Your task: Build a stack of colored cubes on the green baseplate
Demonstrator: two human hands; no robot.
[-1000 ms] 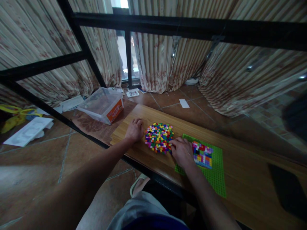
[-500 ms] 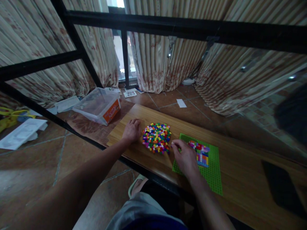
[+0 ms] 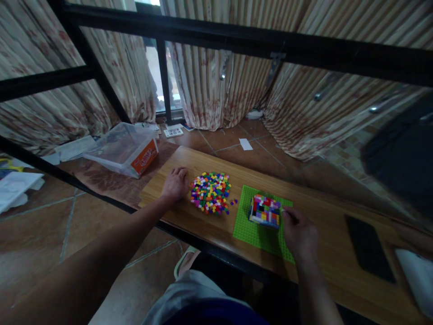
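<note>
I have the build at ten o'clock from my right hand, the nearer one, pinched on a pale brick; my left hand's grip I can't tell.

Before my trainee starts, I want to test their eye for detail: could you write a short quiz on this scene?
1. Which hand is nearer the pile of loose toy bricks?
2. True or false: the multicoloured brick build sits on the green studded baseplate.
3. Fill in: the clear plastic bin has an ____ label.

Key: 1. The left hand. 2. True. 3. Orange.
</note>
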